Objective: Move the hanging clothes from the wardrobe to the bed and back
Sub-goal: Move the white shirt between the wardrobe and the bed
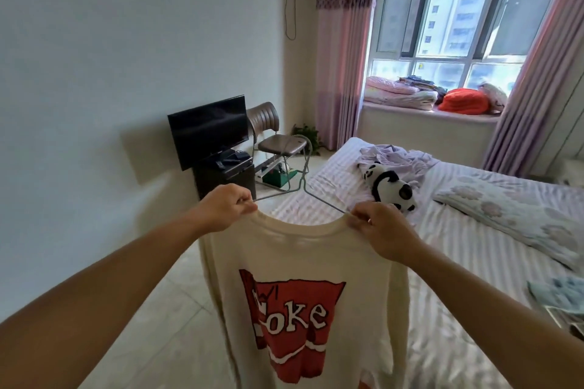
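Note:
A cream T-shirt (294,265) with a red printed logo hangs on a thin grey wire hanger (300,180), held up in front of me. My left hand (226,207) grips the shirt's left shoulder together with the hanger arm. On the other shoulder, my right hand (384,229) pinches collar and wire. The hanger's hook points up and away from me. The bed (458,230), with striped lilac sheets, lies just beyond and to the right of the shirt. No wardrobe shows in this view.
On the bed lie a panda plush toy (390,183), a crumpled lilac cloth (398,153) and a floral pillow (512,215). A TV (208,129) on a dark stand and a brown chair (273,136) stand at the left wall. Folded bedding fills the window sill (420,93).

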Demonstrator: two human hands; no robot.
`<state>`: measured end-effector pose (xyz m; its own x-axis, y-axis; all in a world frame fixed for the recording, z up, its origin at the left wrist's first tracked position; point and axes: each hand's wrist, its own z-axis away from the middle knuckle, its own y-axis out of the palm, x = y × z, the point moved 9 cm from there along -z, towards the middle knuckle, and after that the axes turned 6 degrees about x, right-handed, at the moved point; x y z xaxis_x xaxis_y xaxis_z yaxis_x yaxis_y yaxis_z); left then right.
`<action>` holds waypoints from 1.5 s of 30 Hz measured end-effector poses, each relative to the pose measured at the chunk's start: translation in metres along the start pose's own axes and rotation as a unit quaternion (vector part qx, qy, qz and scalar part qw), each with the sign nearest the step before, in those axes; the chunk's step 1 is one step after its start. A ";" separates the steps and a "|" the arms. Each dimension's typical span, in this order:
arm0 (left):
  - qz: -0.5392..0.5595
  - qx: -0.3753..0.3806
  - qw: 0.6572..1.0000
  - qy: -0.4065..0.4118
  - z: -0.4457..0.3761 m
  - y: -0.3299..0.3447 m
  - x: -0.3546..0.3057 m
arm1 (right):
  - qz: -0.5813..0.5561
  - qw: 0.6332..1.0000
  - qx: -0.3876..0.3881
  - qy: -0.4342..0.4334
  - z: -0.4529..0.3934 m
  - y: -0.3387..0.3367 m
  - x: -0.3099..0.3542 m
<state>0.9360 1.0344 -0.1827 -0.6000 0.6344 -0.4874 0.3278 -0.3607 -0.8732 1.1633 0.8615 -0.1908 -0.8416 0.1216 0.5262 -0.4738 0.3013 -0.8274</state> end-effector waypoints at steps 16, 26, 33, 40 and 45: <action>0.053 0.105 0.993 -0.001 -0.251 0.123 0.067 | 0.007 0.985 0.026 0.169 -0.138 0.071 -0.182; 0.040 0.124 0.991 -0.022 -0.366 0.151 0.115 | -0.018 0.971 -0.008 0.240 -0.226 0.097 -0.247; 0.040 0.114 0.992 -0.036 -0.432 0.183 0.135 | -0.070 0.960 -0.017 0.271 -0.271 0.120 -0.303; 0.057 0.124 0.987 -0.081 -0.500 0.240 0.170 | -0.107 0.947 0.009 0.301 -0.316 0.161 -0.375; 0.067 0.152 0.979 -0.118 -0.552 0.299 0.191 | -0.138 0.927 0.038 0.346 -0.335 0.206 -0.447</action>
<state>1.3224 1.4256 -0.5412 -0.7297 0.4048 -0.5510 0.2042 -0.6400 -0.7407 1.5285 1.1864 -0.5311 -0.3306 0.6351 0.6981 -0.6850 0.3474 -0.6404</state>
